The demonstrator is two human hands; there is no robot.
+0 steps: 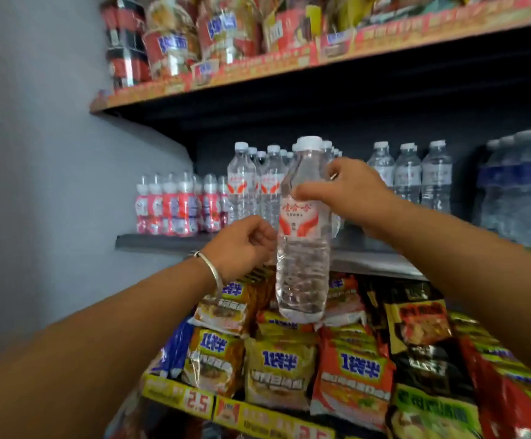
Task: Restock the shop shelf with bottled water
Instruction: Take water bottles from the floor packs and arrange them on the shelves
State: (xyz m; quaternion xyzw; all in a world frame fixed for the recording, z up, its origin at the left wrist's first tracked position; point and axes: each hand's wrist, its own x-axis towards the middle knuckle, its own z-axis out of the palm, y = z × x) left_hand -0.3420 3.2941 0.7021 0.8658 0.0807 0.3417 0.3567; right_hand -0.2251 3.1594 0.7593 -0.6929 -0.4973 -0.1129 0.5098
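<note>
**One bottle heading for the water row**

One clear plastic water bottle with a white cap and a red-and-white label (pixel 302 229) is hanging upright at the centre of the frame, its long axis running straight up and down. The right hand (pixel 349 191) is gripping it high on the shoulder, thumb across the front just above the label and the other fingers curling round the far side. The left hand (pixel 242 245) is sitting just beside the bottle's lower left, at label height; its fingers are loosely curled and seem to be holding nothing, though whether the fingertips are touching the plastic is hard to tell.

Behind the bottle — further into the frame and slightly to the left — a row of matching clear bottles with red labels (pixel 251 185) is standing on the dark middle shelf (pixel 163 240). To the right of that row, the shelf is showing a bare stretch in front of the plain clear bottles (pixel 408 175), and that looks like the likely landing spot.

The bottle's base is hanging below the shelf edge, over the packets of instant noodles (pixel 280 369) in the lower half of the frame. So the coming move probably calls for lifting and pushing forward, keeping the bottle vertical — the right hand, being the carrier, is the one to do it.
</note>
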